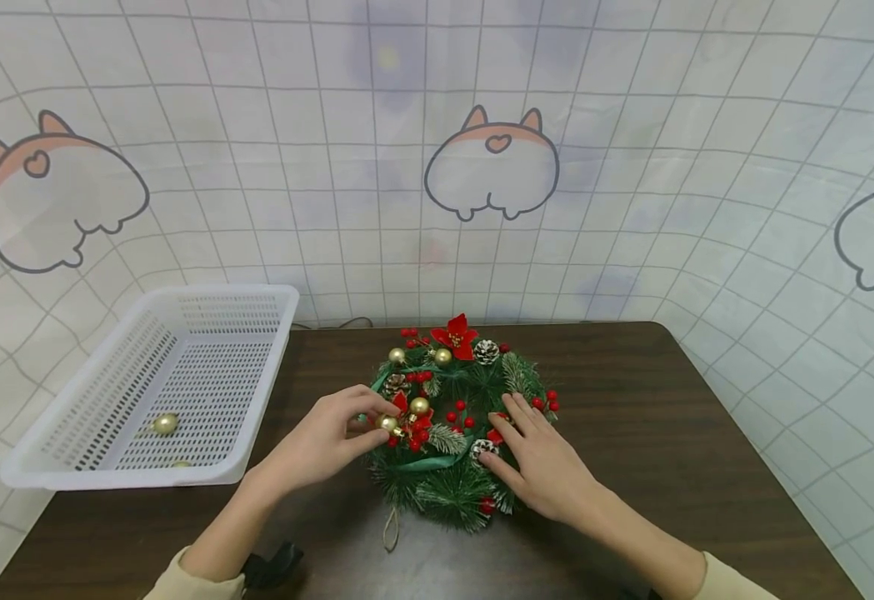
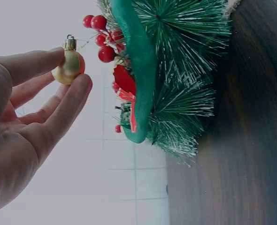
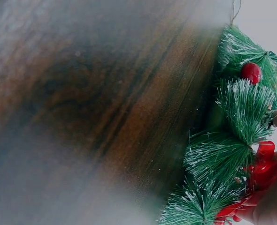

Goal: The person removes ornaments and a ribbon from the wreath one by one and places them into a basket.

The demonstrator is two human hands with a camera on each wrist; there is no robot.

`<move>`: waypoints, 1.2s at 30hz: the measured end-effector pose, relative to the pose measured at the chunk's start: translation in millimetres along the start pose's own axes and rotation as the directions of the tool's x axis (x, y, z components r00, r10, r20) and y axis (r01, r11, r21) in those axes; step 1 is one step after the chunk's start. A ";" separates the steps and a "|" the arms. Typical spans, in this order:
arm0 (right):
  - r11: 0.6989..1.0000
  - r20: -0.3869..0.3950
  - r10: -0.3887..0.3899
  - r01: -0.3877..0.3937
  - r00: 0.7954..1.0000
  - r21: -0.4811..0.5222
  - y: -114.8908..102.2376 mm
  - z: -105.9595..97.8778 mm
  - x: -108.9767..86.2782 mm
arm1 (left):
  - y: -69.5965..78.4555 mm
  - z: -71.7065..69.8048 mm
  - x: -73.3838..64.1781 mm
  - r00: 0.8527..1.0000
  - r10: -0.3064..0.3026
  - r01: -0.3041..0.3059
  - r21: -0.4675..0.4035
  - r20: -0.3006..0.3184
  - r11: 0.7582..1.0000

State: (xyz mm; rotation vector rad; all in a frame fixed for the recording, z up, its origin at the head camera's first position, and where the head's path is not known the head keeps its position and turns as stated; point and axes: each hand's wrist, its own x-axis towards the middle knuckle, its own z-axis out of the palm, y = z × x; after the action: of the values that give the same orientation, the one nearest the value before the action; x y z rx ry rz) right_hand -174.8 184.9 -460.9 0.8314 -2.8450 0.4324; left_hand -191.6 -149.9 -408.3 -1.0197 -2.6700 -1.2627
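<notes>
A green wreath with red berries, red flowers, pinecones and gold balls lies on the dark wooden table. Over its left side, my left hand pinches a small gold ball ornament between thumb and fingertips. The ornament's cap points up in the left wrist view, with a thin thread near it. My right hand rests on the wreath's right side, fingers spread near a frosted pinecone and a red flower. In the right wrist view only part of that hand shows, beside the green needles.
At the left stands a white plastic basket with a gold ball in it and another partly hidden by its front rim. A twine loop sticks out from the wreath's front. A black object lies by the left forearm.
</notes>
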 end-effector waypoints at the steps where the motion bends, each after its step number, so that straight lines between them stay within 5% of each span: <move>1: 1.000 0.001 0.001 -0.001 1.000 -0.001 0.1 0.2 0.1 | 0.6 -0.1 -0.4 1.000 0.003 -0.003 -0.003 -0.002 1.000; 19: 1.000 0.020 0.001 -0.001 1.000 0.002 0.1 -1.2 1.0 | 5.8 6.9 0.0 0.999 -0.011 0.013 -0.054 0.046 0.998; 36: 1.000 0.020 0.003 -0.004 1.000 0.006 0.0 -2.0 2.0 | 9.0 19.0 1.4 0.998 0.048 -0.046 -0.047 0.046 0.998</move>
State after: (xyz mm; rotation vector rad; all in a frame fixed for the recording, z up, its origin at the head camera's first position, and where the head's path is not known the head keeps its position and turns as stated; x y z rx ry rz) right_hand -176.3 184.6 -458.6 0.8366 -2.8652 0.4359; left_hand -182.8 -131.8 -414.6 -1.1256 -2.6457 -1.3139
